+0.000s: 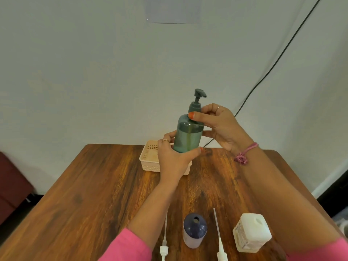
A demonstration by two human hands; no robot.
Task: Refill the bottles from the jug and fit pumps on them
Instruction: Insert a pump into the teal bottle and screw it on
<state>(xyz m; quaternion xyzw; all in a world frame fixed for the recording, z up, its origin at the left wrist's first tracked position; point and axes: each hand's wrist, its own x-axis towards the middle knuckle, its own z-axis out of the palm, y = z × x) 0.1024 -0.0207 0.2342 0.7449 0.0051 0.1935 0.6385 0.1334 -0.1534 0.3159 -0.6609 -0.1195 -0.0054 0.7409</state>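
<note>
Teal bottle (188, 136) nearly full; left hand (174, 157) fingers grip base, right hand (220, 125) fingers pinch pump collar (194, 107).

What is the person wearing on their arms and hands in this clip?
Pink sleeves are pushed up both forearms. The left hand has a ring; the right hand has a thin ring, orange nail polish, and a pink thread band knotted at the wrist.

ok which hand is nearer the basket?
Left. The left hand grips the teal bottle's base right over the basket; the right hand is higher, at the pump collar.
</note>
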